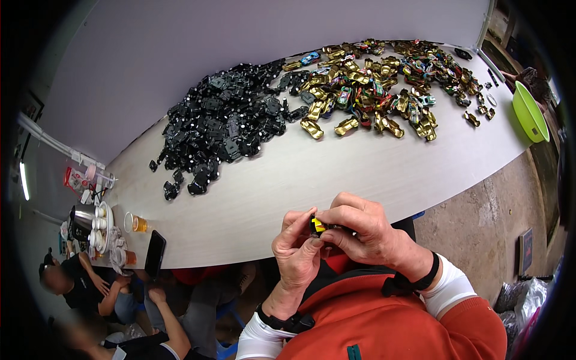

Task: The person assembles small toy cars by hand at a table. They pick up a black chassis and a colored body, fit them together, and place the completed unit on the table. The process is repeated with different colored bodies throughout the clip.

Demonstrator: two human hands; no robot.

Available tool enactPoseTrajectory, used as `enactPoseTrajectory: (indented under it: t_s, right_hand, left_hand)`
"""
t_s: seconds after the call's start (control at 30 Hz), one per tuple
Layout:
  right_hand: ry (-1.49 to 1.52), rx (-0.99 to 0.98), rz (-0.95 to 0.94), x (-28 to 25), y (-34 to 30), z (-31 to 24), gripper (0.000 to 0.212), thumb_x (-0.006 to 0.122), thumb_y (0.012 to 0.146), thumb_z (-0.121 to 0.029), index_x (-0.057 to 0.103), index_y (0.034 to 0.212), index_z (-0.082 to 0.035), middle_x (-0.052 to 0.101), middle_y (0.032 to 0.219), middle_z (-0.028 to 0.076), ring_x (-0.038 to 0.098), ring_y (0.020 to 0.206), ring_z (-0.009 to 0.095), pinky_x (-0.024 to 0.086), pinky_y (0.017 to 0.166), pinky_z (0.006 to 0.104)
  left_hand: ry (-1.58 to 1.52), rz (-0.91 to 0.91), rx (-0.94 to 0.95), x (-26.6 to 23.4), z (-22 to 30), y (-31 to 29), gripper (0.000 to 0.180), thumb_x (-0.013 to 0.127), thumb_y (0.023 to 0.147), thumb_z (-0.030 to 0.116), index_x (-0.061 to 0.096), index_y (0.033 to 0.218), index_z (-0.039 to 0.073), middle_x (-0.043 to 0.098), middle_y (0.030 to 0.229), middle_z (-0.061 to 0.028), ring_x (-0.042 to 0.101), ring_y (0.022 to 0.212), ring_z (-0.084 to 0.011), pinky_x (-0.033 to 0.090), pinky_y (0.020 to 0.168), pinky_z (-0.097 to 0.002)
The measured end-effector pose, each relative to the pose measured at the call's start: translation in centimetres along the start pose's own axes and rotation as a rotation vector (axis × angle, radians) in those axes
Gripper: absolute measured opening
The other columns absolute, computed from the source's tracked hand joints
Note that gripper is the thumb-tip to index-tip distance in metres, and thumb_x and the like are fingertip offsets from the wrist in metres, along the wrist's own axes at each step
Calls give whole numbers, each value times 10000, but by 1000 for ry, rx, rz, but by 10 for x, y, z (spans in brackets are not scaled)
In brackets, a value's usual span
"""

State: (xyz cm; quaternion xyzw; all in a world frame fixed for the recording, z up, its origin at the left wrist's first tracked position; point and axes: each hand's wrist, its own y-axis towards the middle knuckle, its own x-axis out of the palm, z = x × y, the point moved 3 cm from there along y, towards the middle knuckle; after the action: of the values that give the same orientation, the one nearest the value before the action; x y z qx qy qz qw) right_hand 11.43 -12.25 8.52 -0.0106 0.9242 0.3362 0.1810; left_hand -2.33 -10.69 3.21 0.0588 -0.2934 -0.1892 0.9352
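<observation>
A small black-and-yellow toy car piece [318, 225] is held up close to my body, just off the table's near edge. My left hand [296, 246] pinches it from one side. Its other end is gripped between the thumb and fingers of my right hand [360, 228]. Fingers cover most of the piece, so its full shape is hidden. Beyond my hands lies a large heap of black toy car bases [228, 120]. To its right spreads a pile of toy car bodies [360, 90], many gold, others coloured.
At the table's left end are a black phone [155, 252], a cup of amber drink [139, 224] and a tray of white cups [105, 231]. A green basin [529, 114] stands at the far right. Other people [90, 282] sit at lower left.
</observation>
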Motion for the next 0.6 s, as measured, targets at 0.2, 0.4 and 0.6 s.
enactPoseTrajectory:
  t_s: [0.2,0.4,0.6]
  right_hand:
    - [16,29,-47,-1,0,-2,275,677,721,14,595,979,-34,486,729,80,525,590,205,442,513,309]
    - [15,63,-76,-9,-3,7,262,681,727,13,595,972,-19,509,734,72,540,591,172,445,501,281]
    - [99,86,-91,-6,-1,3,269,698,719,-10,598,969,-26,511,737,61,550,606,156,445,505,264]
  left_hand:
    - [61,-34,16,-1,1,3,390,662,782,30,554,1153,-16,473,974,-9,535,749,-101,500,498,-203]
    - [51,-128,36,5,4,6,344,606,828,25,541,1162,-28,489,1037,-69,593,766,-143,584,629,-257]
    - [-229,-132,-71,-3,-3,7,289,598,834,31,578,1118,-18,491,1049,-83,589,811,-160,570,614,-253]
